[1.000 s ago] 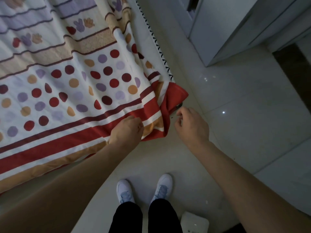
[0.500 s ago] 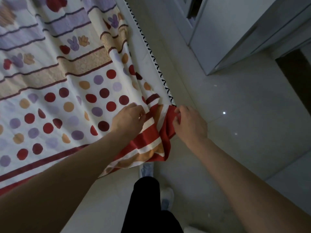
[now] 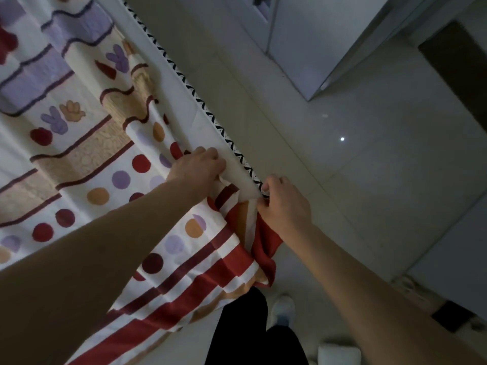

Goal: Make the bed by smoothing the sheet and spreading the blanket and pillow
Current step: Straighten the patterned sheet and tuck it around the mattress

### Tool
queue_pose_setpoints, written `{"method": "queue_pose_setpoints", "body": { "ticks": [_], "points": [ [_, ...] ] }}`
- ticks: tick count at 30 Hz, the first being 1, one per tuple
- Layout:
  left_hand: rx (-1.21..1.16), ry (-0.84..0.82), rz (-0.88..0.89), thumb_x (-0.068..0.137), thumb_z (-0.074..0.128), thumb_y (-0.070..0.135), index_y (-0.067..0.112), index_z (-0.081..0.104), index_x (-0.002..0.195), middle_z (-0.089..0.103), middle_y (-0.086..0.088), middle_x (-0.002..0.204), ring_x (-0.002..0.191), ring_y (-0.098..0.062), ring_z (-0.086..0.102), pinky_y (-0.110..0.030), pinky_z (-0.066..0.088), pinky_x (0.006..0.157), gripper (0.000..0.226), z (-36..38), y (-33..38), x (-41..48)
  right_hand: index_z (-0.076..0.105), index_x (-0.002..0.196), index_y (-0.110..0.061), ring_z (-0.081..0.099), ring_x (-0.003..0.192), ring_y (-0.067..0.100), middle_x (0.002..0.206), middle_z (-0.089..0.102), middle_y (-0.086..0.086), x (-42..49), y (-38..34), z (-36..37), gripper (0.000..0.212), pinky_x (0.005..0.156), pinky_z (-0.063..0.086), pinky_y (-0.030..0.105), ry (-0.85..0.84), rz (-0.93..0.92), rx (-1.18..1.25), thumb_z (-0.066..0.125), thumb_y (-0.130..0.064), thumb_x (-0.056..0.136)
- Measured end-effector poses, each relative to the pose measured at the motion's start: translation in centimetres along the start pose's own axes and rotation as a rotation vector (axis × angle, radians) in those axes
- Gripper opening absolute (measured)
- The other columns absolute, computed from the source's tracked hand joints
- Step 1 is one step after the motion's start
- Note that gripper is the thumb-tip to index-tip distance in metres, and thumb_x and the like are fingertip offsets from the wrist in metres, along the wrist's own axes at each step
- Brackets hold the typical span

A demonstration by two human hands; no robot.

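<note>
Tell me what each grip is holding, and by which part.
Both hold the sheet near its red-striped corner: left grip holds the top fold, right grip pinches the edge beside it.

Dim light. Pale glossy tiled floor (image 3: 382, 196) fills centre and right. One small bright glint (image 3: 342, 139) right of centre. Grey cabinet (image 3: 303, 43) upper centre. Dark opening (image 3: 458, 72) at upper right edge.

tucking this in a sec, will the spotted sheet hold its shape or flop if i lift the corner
Probably floppy: the spotted sheet ripples where the left hand and right hand grip it, and its red corner hangs limp. Likely light: it creases like thin cloth.
</note>
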State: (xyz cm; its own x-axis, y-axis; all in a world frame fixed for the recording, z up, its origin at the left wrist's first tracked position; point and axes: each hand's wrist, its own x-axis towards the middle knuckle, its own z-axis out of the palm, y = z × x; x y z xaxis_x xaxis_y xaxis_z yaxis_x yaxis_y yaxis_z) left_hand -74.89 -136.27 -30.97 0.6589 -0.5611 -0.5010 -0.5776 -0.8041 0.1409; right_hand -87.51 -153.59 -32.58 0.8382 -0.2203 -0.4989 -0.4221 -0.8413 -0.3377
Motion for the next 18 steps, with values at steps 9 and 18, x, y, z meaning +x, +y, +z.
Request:
{"method": "queue_pose_setpoints", "body": {
  "ticks": [9,18],
  "points": [
    [0.06,-0.019,0.022,0.093,0.056,0.011,0.023,0.063,0.108,0.058,0.001,0.102,0.1,-0.021,0.048,-0.039,0.05,0.083,0.02,0.7,1.9,0.8,0.054,0.103,-0.021,0.061,0.091,0.023,0.099,0.061,0.0,-0.8,2.8,0.3,0.014,0.07,0.047,0.033,-0.077,0.06,0.11,0.058,-0.027,0.091],
    [-0.007,0.137,0.079,0.097,0.053,0.008,0.02,0.066,0.106,0.062,0.0,0.104,0.105,-0.022,0.053,-0.032,0.04,0.078,0.02,-0.6,7.6,1.0,0.058,0.099,-0.018,0.062,0.085,0.024,0.092,0.065,0.002,-4.4,7.6,-0.3,0.01,0.07,0.052,0.037,-0.024,0.132,0.173,0.055,-0.026,0.093]
  ]
}}
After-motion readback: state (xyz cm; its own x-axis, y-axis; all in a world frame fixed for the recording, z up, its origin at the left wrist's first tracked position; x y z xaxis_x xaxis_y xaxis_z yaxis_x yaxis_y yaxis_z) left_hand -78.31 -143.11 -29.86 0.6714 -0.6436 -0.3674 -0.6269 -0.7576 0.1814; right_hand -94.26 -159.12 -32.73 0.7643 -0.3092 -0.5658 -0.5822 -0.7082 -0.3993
